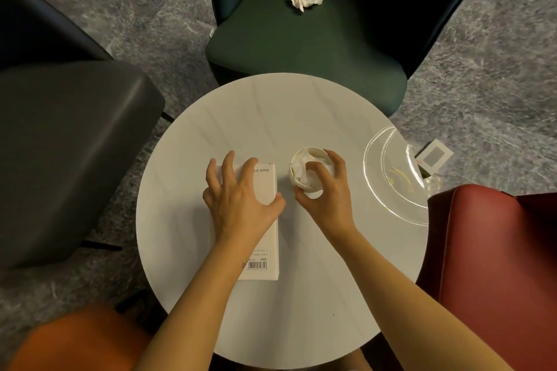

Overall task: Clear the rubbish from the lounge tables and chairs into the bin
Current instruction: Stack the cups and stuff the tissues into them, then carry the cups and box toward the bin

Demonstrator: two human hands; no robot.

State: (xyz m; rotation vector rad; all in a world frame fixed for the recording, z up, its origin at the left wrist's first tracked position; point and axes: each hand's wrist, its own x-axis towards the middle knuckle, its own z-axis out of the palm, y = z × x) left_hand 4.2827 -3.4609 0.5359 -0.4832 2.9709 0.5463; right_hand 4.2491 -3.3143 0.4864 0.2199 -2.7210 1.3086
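A flat white box [265, 253] with a barcode lies on the round white table [271, 117]. My left hand [238, 199] rests on its far half, with fingers spread and curled over its edges. Just right of it stands a white paper cup [304, 159] stuffed with crumpled tissue. My right hand [328, 190] grips the cup, thumb at its near side and fingers round its far rim. A crumpled white tissue [306, 0] lies on the seat of the green chair [307, 48] beyond the table.
A clear glass plate [391, 184] sits at the table's right edge. A grey chair [69, 153] stands on the left, a red chair [494, 265] on the right and an orange seat [78, 340] at the near left. A small white square object [434, 156] lies on the floor.
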